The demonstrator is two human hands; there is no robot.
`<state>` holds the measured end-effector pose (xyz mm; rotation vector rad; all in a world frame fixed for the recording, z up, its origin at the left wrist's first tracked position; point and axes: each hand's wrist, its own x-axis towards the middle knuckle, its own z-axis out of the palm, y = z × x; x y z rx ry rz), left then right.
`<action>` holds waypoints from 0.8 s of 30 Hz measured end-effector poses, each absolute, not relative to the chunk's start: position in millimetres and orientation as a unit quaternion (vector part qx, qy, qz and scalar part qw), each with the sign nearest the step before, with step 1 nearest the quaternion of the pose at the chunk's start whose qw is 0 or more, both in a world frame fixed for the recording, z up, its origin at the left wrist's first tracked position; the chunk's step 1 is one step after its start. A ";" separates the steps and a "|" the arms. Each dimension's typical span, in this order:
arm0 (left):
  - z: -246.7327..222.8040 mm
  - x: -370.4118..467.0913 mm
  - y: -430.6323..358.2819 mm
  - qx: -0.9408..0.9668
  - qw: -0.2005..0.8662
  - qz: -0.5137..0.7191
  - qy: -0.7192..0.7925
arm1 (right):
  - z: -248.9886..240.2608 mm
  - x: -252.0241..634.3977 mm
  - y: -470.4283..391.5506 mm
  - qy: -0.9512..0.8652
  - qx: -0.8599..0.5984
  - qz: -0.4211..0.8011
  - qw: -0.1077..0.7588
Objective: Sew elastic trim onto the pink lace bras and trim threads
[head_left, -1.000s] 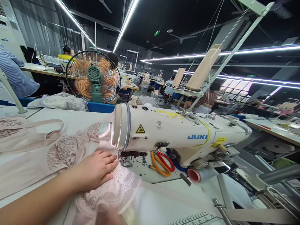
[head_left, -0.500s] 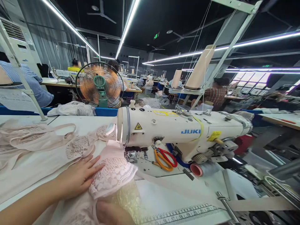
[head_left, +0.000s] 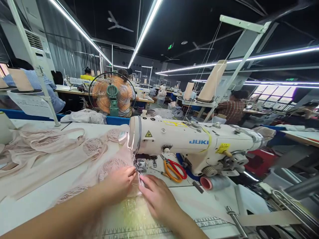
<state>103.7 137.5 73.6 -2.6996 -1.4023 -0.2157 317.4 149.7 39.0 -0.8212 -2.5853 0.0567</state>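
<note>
A white sewing machine [head_left: 171, 137] stands across the table, its needle area at the left end. Just in front of the needle, my left hand [head_left: 119, 182] is closed on the edge of a pale pink lace garment [head_left: 113, 164]. My right hand [head_left: 159, 196] pinches the same edge from the right side, thumb and fingers close together. The fabric runs up under the presser foot [head_left: 136, 162] and spreads out to the left. Part of the cloth is hidden behind my hands and forearms.
Orange-handled scissors [head_left: 171, 174] and a red-handled pair [head_left: 180, 166] lie under the machine arm. A thread cone [head_left: 215, 183] rests on its side to the right. More pink garments [head_left: 62, 159] cover the left of the table. A fan [head_left: 112, 94] stands behind.
Both hands have come together at the needle; the left moved right off the lace, the right rose from below. The lace edge is now gripped, and the view has shifted slightly.
</note>
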 end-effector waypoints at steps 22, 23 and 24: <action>55.6 102.0 121.1 -0.905 0.065 -0.120 -0.404 | 41.1 322.0 139.7 -0.958 -0.198 -0.055 0.200; 55.2 101.5 122.2 -0.905 0.068 -0.121 -0.402 | 41.6 321.1 139.7 -0.958 -0.200 -0.056 0.199; 55.1 100.9 123.5 -0.905 0.071 -0.124 -0.400 | 42.1 320.0 139.9 -0.957 -0.201 -0.058 0.199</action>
